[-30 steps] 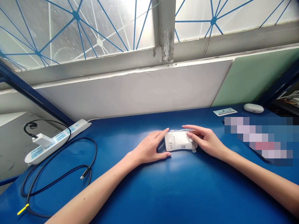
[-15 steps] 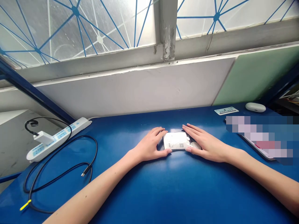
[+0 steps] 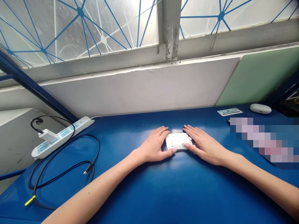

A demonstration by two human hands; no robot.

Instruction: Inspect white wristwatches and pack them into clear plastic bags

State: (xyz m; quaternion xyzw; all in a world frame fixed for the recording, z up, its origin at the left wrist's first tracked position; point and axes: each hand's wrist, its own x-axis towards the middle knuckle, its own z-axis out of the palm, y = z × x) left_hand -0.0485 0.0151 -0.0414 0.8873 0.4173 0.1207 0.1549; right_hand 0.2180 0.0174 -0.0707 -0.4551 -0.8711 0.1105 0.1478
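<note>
A small white packet [image 3: 177, 141] with printed labels lies flat on the blue table [image 3: 149, 186], between my two hands. My left hand [image 3: 155, 144] rests on the table at the packet's left edge, fingers stretched out and lying over that edge. My right hand [image 3: 204, 144] lies flat on the packet's right end, fingers extended and pressing down on it. Neither hand has the packet lifted.
A white power strip [image 3: 62, 135] with a white charger [image 3: 48, 136] and a looped black cable [image 3: 67, 169] sits at the left edge. A white earbud case [image 3: 260, 108] and a white label [image 3: 229, 111] lie at the far right. A wall panel and windows stand behind.
The packet, raised and gripped a second ago, now lies flat on the table. Both hands have flattened out onto its ends.
</note>
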